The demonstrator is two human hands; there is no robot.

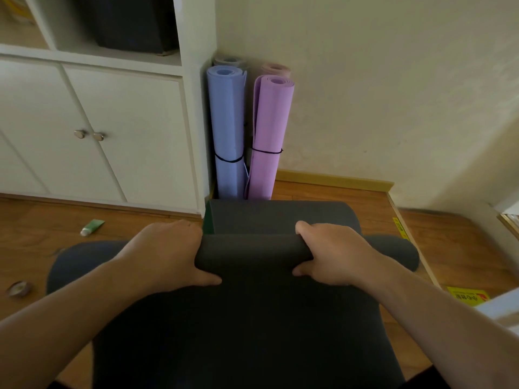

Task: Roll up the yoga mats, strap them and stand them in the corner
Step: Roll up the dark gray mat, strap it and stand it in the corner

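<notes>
Here both hands, the left hand [168, 254] and the right hand [331, 254], curl tightly around the dark mat roll [252, 252] on the floor near the corner, and uneven pressure could make it roll crooked.

— How many rolled mats stand in the corner?
— Four: blue mat [226, 130], purple mat [266, 136], and two more behind.
— On the floor?
— One dark mat [252, 318], one tube [92, 227], one tape roll [18, 288].

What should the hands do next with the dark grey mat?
Probably keep rolling forward: both the left hand and right hand grip the rolled part of the dark grey foam yoga mat, while a short flat stretch lies ahead, toward the corner.
</notes>
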